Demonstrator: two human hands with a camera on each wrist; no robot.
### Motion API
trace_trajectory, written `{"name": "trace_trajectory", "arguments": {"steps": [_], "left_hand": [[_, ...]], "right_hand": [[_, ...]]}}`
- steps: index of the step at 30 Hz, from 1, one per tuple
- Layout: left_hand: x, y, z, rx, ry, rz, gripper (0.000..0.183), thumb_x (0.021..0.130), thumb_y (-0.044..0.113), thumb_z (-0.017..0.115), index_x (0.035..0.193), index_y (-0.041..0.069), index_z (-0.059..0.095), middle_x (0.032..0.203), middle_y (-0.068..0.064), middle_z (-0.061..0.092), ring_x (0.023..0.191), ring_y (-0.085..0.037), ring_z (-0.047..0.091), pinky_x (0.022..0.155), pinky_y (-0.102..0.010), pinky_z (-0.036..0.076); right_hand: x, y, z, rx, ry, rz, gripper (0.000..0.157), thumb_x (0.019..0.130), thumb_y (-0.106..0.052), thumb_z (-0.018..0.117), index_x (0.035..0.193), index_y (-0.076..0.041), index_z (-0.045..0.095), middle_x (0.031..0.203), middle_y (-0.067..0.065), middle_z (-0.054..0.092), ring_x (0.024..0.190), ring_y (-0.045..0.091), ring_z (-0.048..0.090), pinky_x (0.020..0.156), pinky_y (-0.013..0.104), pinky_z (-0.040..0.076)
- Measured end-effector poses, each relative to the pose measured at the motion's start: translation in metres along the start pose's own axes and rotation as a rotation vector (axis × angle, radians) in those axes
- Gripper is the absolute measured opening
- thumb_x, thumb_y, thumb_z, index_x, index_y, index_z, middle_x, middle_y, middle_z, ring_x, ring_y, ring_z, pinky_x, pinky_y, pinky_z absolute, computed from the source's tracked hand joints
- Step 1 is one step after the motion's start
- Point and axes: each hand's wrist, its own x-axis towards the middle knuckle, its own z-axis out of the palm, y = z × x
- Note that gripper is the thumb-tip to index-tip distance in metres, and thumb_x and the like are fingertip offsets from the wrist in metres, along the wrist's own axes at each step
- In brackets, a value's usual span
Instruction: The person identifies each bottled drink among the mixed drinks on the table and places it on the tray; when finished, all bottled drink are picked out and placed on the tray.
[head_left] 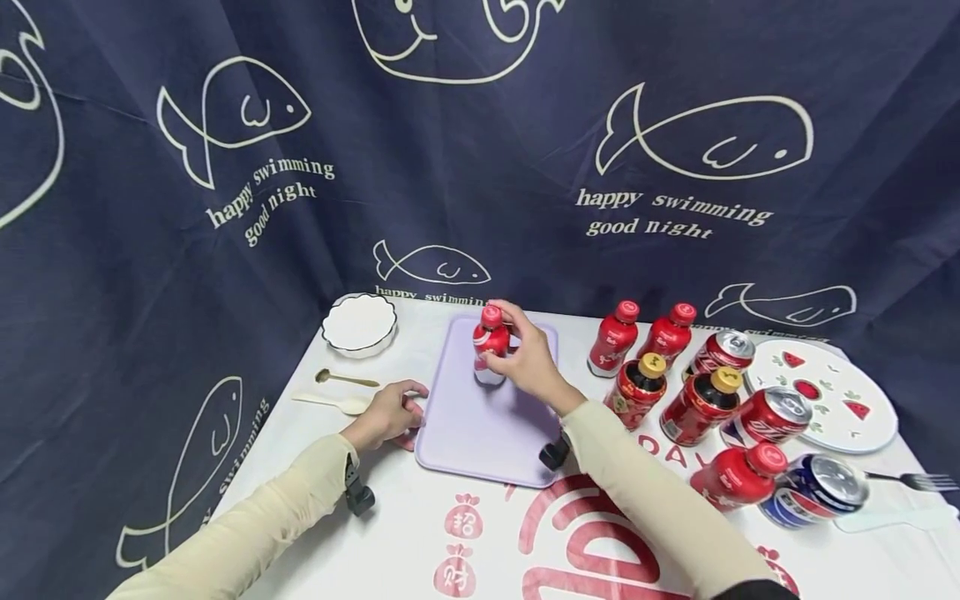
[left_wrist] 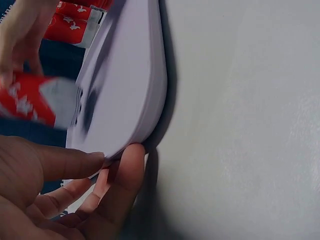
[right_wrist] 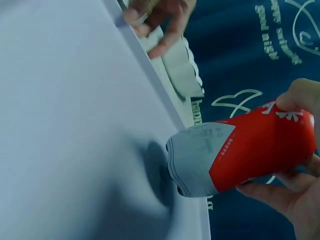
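Observation:
A lavender tray (head_left: 480,433) lies on the table in the head view. Along its left edge my left hand (head_left: 388,414) pinches the rim; the left wrist view has the thumb (left_wrist: 75,162) over the rim and fingers beneath. My right hand (head_left: 531,358) grips a small red bottle (head_left: 491,337) with a red cap and a pale lower part, upright over the tray's far half. From the right wrist, the base of the bottle (right_wrist: 240,150) hangs close over the tray surface (right_wrist: 65,100), with a shadow under it.
Left of the tray are a white scalloped bowl (head_left: 360,327), a gold spoon (head_left: 347,378) and a cream-coloured spoon (head_left: 330,402). To the right stand several red bottles (head_left: 613,340) and cans (head_left: 767,417), a blue can (head_left: 813,492), a watermelon-patterned plate (head_left: 847,379) and a fork (head_left: 915,481).

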Motion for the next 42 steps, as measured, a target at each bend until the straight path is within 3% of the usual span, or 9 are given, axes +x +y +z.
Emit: {"name": "trace_trajectory", "arguments": {"steps": [3, 10, 23, 26, 32, 37, 42], "left_hand": [[-0.001, 0.002, 0.000, 0.019, 0.005, 0.003, 0.051, 0.070, -0.019, 0.057, 0.116, 0.004, 0.052, 0.073, -0.009, 0.055, 0.058, -0.017, 0.054, 0.042, -0.039, 0.057], [-0.002, 0.005, 0.006, 0.067, 0.002, 0.013, 0.051, 0.070, -0.019, 0.056, 0.114, 0.005, 0.052, 0.072, -0.009, 0.053, 0.056, -0.019, 0.054, 0.041, -0.040, 0.057], [-0.006, 0.010, 0.010, 0.098, 0.013, 0.018, 0.050, 0.070, -0.021, 0.052, 0.112, 0.005, 0.052, 0.071, -0.008, 0.051, 0.055, -0.018, 0.052, 0.040, -0.039, 0.057], [-0.004, 0.009, 0.009, 0.099, 0.011, 0.016, 0.050, 0.069, -0.021, 0.052, 0.112, 0.005, 0.052, 0.070, -0.008, 0.051, 0.054, -0.018, 0.053, 0.041, -0.040, 0.057], [-0.001, 0.004, 0.005, 0.085, 0.019, 0.019, 0.050, 0.069, -0.021, 0.052, 0.111, 0.005, 0.052, 0.070, -0.007, 0.051, 0.052, -0.017, 0.052, 0.040, -0.040, 0.056], [-0.001, 0.003, 0.005, 0.094, 0.024, 0.023, 0.050, 0.069, -0.020, 0.052, 0.112, 0.006, 0.052, 0.072, -0.009, 0.053, 0.053, -0.017, 0.053, 0.041, -0.039, 0.057], [-0.002, 0.003, 0.004, 0.101, 0.030, 0.016, 0.050, 0.069, -0.019, 0.053, 0.112, 0.006, 0.053, 0.073, -0.009, 0.052, 0.055, -0.018, 0.053, 0.041, -0.039, 0.057]], "right_hand": [[0.018, 0.012, 0.008, 0.013, -0.020, -0.018, 0.072, 0.065, 0.009, 0.072, 0.130, -0.006, 0.045, 0.116, 0.018, 0.058, 0.093, 0.033, 0.061, 0.068, 0.046, 0.059], [0.044, 0.034, 0.015, 0.035, -0.040, -0.047, 0.072, 0.065, 0.012, 0.072, 0.129, -0.001, 0.043, 0.114, 0.022, 0.058, 0.097, 0.034, 0.059, 0.089, 0.046, 0.053], [0.055, 0.051, 0.014, 0.100, -0.065, 0.002, 0.075, 0.065, 0.014, 0.071, 0.131, -0.006, 0.042, 0.117, 0.022, 0.056, 0.098, 0.034, 0.058, 0.088, 0.049, 0.052], [0.053, 0.055, 0.012, 0.086, -0.085, 0.023, 0.083, 0.065, 0.011, 0.074, 0.137, -0.008, 0.035, 0.122, 0.021, 0.053, 0.104, 0.035, 0.056, 0.087, 0.050, 0.052], [0.027, 0.041, 0.005, 0.035, -0.072, 0.128, 0.097, 0.066, 0.007, 0.076, 0.143, -0.003, 0.019, 0.130, 0.031, 0.039, 0.117, 0.044, 0.044, 0.094, 0.060, 0.044], [-0.014, 0.032, -0.016, 0.035, -0.029, 0.193, 0.086, 0.069, 0.006, 0.074, 0.140, 0.000, 0.026, 0.131, 0.030, 0.039, 0.119, 0.044, 0.042, 0.097, 0.057, 0.043], [-0.069, 0.012, -0.040, 0.043, -0.072, 0.174, 0.079, 0.069, 0.007, 0.073, 0.135, 0.006, 0.031, 0.128, 0.028, 0.043, 0.116, 0.043, 0.045, 0.094, 0.057, 0.045]]}}
